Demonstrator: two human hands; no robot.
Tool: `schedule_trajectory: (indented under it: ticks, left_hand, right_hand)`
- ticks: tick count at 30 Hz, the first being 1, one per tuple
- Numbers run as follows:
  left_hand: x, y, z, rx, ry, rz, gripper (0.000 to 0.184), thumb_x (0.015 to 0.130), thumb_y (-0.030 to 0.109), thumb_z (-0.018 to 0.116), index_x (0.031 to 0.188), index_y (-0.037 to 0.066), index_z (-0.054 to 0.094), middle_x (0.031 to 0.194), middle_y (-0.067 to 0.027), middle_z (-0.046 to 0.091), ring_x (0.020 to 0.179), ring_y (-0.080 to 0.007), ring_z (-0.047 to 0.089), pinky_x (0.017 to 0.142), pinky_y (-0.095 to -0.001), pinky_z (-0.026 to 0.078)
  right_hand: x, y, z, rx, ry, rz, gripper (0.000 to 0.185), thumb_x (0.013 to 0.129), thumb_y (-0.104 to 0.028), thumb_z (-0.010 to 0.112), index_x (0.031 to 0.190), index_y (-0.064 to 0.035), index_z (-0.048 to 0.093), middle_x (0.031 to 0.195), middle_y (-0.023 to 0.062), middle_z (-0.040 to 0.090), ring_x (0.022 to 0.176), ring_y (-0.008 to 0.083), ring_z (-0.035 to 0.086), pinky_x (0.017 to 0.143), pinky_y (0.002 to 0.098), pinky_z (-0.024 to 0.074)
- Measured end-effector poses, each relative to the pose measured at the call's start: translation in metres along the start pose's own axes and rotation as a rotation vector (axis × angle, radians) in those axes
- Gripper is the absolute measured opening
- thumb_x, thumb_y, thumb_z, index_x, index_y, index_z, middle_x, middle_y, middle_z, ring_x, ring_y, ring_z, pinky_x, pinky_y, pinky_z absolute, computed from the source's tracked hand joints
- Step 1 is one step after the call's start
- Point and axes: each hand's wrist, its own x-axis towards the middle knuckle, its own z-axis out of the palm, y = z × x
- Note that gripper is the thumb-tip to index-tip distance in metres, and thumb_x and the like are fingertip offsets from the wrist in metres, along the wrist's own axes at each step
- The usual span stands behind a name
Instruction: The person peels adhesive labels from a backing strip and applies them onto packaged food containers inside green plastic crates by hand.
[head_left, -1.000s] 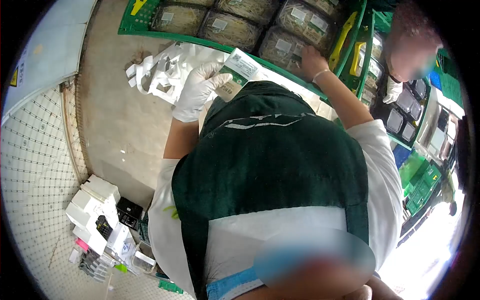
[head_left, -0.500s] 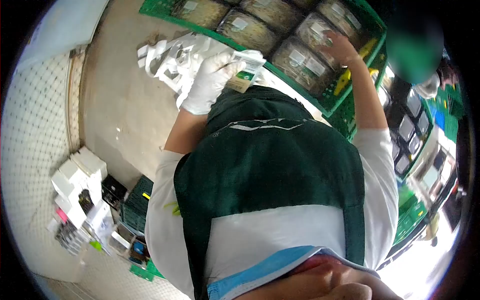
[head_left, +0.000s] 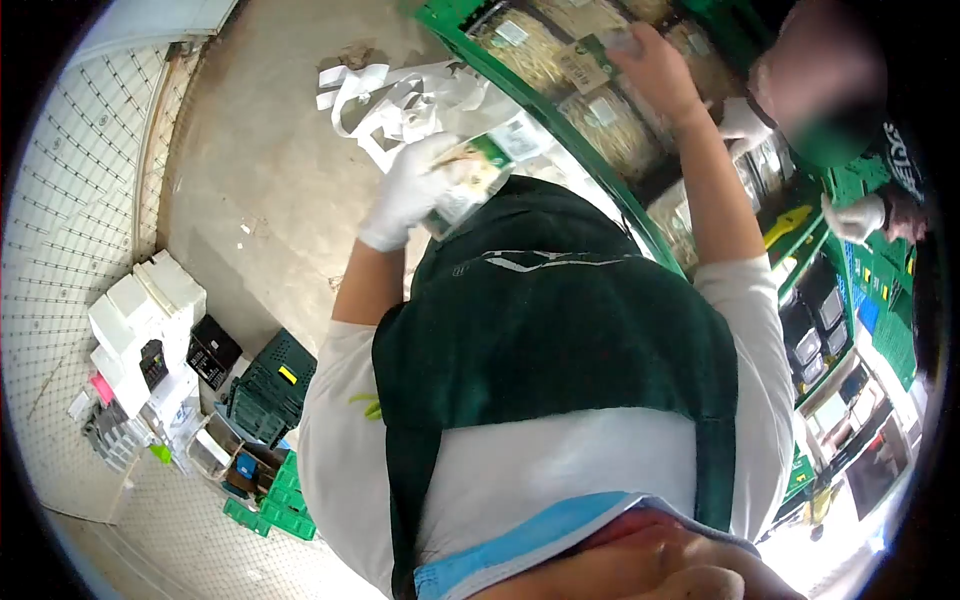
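My left hand [head_left: 415, 185], in a white glove, is closed around a small bundle of printed green-and-white labels [head_left: 475, 170], held just in front of my dark green apron [head_left: 560, 330]. My bare right hand [head_left: 655, 70] pinches a single label [head_left: 587, 65] with a green top and a pale printed lower part. That label hangs over the clear-topped packs [head_left: 605, 120] in a green crate [head_left: 560, 125]. Pale, strand-like contents show through the packs, and some carry small white stickers. My right fingertips are partly hidden behind the label.
Crumpled white strips [head_left: 400, 105] lie left of the crate. A co-worker's white-gloved hand [head_left: 745, 125] reaches near the crate's right side; another gloved hand [head_left: 855, 218] shows farther right. White boxes [head_left: 150, 300] and dark folded crates [head_left: 275, 385] stand on the floor at left.
My right hand has moved up and left from the packs and now shows a label. The labels in my left hand have turned and shifted slightly. A co-worker's gloved hand has come close to the crate.
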Motion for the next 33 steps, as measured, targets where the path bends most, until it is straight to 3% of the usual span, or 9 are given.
schedule_trajectory:
  ticks: [4, 6, 13, 16, 17, 20, 24, 26, 33]
  left_hand:
    - [-0.001, -0.006, -0.063, 0.256, -0.065, 0.004, 0.027, 0.073, 0.005, 0.054, 0.099, -0.002, 0.052, 0.09, -0.0077, 0.056, 0.085, -0.0123, 0.052, 0.073, -0.0264, 0.043]
    - [-0.001, 0.007, -0.061, -0.219, 0.016, -0.08, 0.031, 0.073, 0.003, 0.052, 0.103, -0.002, 0.05, 0.096, -0.0073, 0.054, 0.091, -0.0129, 0.05, 0.078, -0.0261, 0.042]
    - [0.032, 0.019, -0.057, -0.191, 0.024, 0.037, 0.025, 0.079, 0.007, 0.052, 0.102, -0.002, 0.051, 0.091, -0.0057, 0.057, 0.082, -0.0103, 0.052, 0.073, -0.0233, 0.042]
    - [0.044, 0.035, -0.041, -0.046, -0.044, 0.067, 0.021, 0.081, 0.009, 0.051, 0.099, -0.002, 0.053, 0.089, -0.005, 0.057, 0.079, -0.0094, 0.052, 0.071, -0.0211, 0.041]
    - [0.049, 0.043, -0.029, -0.169, -0.014, 0.057, 0.018, 0.081, 0.01, 0.052, 0.094, -0.002, 0.055, 0.085, -0.0044, 0.057, 0.076, -0.0086, 0.051, 0.069, -0.0211, 0.04]
    - [0.056, 0.062, -0.011, -0.133, 0.037, 0.087, 0.014, 0.078, 0.01, 0.056, 0.084, -0.002, 0.058, 0.077, -0.0033, 0.056, 0.069, -0.0077, 0.05, 0.062, -0.0204, 0.04]
    - [0.066, 0.061, -0.005, 0.103, -0.025, -0.185, 0.014, 0.072, 0.011, 0.063, 0.077, -0.002, 0.058, 0.068, -0.0022, 0.054, 0.061, -0.0086, 0.048, 0.054, -0.0227, 0.039]
    - [0.076, 0.048, -0.006, 0.399, 0.092, 0.059, 0.016, 0.072, 0.012, 0.063, 0.078, -0.001, 0.059, 0.065, -0.0013, 0.054, 0.059, -0.0075, 0.048, 0.054, -0.021, 0.039]
    - [0.063, 0.042, -0.023, 0.102, 0.212, -0.192, 0.017, 0.072, 0.012, 0.062, 0.081, -0.002, 0.059, 0.065, -0.0018, 0.056, 0.057, -0.0068, 0.049, 0.051, -0.0208, 0.039]
  right_hand:
    - [0.053, 0.028, 0.105, -0.235, -0.222, 0.208, 0.036, 0.077, -0.029, 0.05, 0.1, -0.0019, 0.042, 0.094, 0.022, 0.054, 0.087, 0.0356, 0.054, 0.074, 0.0416, 0.044]
    - [0.054, 0.018, 0.135, -0.307, -0.265, 0.311, 0.036, 0.08, -0.029, 0.043, 0.105, -0.0036, 0.039, 0.106, 0.0217, 0.049, 0.093, 0.0353, 0.052, 0.077, 0.0423, 0.0433]
    - [0.068, 0.037, 0.086, -0.52, -0.33, 0.512, 0.042, 0.08, -0.038, 0.048, 0.112, -0.0108, 0.045, 0.099, 0.0162, 0.056, 0.088, 0.0325, 0.056, 0.07, 0.041, 0.0464]
    - [0.03, -0.038, 0.042, 0.655, -0.304, 0.283, 0.031, 0.077, -0.029, 0.058, 0.094, -0.0035, 0.056, 0.082, 0.0078, 0.059, 0.075, 0.0156, 0.056, 0.067, 0.0262, 0.0434]
    - [0.019, -0.077, 0.017, 0.628, -0.458, 0.182, 0.031, 0.076, -0.028, 0.06, 0.095, -0.0037, 0.055, 0.079, 0.0055, 0.057, 0.073, 0.0107, 0.052, 0.066, 0.0246, 0.0427]
    - [-0.002, -0.092, 0.025, 0.276, -0.338, -0.25, 0.039, 0.07, -0.033, 0.062, 0.095, -0.0054, 0.052, 0.082, 0.014, 0.056, 0.075, 0.0286, 0.055, 0.065, 0.0345, 0.0439]
    - [-0.004, -0.079, 0.018, 0.281, -0.229, -0.077, 0.027, 0.072, -0.032, 0.059, 0.087, -0.0095, 0.057, 0.074, 0.011, 0.058, 0.068, 0.0271, 0.057, 0.059, 0.0349, 0.045]
    - [0.03, -0.033, 0.011, 0.112, -0.017, 0.041, 0.024, 0.076, -0.031, 0.056, 0.088, -0.0108, 0.06, 0.07, 0.0105, 0.06, 0.064, 0.0261, 0.058, 0.054, 0.0362, 0.0457]
    - [0.101, 0.122, 0.088, -0.504, -0.08, 0.17, 0.041, 0.078, -0.038, 0.052, 0.105, -0.0081, 0.045, 0.105, 0.0164, 0.05, 0.094, 0.0324, 0.051, 0.076, 0.0421, 0.0423]
